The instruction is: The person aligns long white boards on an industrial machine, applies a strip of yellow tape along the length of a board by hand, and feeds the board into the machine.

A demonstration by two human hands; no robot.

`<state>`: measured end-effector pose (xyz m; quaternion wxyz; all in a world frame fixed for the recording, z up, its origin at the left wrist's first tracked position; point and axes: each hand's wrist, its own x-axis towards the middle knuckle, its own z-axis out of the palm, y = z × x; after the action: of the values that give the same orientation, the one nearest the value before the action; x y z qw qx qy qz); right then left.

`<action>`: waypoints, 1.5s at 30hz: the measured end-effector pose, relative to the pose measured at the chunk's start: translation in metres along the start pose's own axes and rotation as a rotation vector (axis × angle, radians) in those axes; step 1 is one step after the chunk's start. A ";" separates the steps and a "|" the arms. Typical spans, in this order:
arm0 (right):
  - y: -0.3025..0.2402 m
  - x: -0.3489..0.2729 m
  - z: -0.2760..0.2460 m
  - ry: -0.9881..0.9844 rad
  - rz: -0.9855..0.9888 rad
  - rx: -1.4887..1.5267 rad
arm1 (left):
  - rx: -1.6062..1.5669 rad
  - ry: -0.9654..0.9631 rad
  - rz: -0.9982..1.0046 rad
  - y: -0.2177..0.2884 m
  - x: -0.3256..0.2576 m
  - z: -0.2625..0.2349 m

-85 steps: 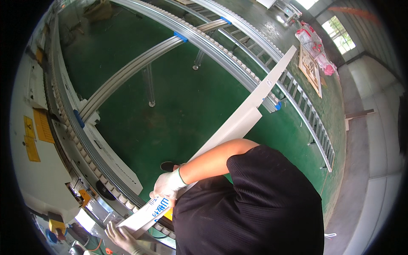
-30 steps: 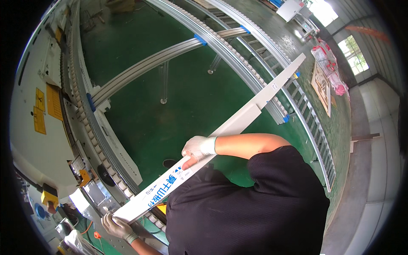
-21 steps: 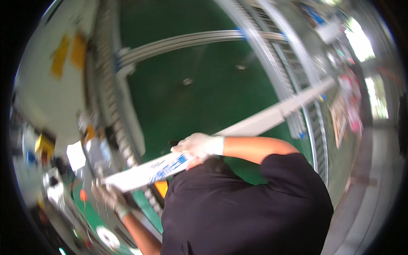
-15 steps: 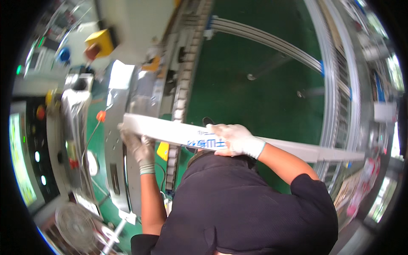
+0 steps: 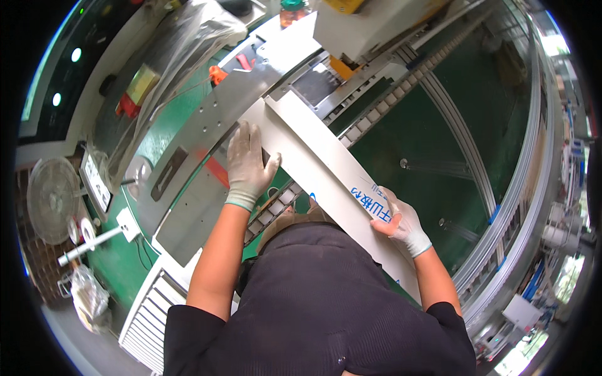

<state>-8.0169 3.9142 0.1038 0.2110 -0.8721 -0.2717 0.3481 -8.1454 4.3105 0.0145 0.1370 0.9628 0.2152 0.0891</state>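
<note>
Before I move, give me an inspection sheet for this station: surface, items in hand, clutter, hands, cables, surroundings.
Surface: grey metal plate with holes and a slot; the white panel's end overlaps it in view, contact unclear.
Items in hand: white panel, diagonal, blue marks, lengthwise step; one piece or two, cannot tell.
Clutter: clear plastic sheet; clear plastic bag.
Hands: both gloved; left hand lies at the panel's end, fingers extended; right hand grips its edge, thumb on the face.
Cables: thin dark cords near a white post; ends not traceable.
Surroundings: roller track, green floor, aluminium rails, barred white frame.
</note>
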 end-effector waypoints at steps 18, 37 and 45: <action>0.004 0.050 -0.003 -0.157 0.193 0.190 | -0.020 -0.082 -0.099 0.007 0.011 -0.018; 0.014 0.056 0.003 -0.133 0.164 0.242 | -0.115 -0.131 0.115 0.025 0.062 -0.013; 0.006 0.057 0.003 -0.117 0.180 0.309 | -0.133 -0.093 0.181 0.018 0.063 -0.013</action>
<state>-7.9824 3.9455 0.0708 0.2944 -0.8284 -0.1477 0.4531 -8.0853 4.3255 0.0393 0.2017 0.9701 0.1146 0.0706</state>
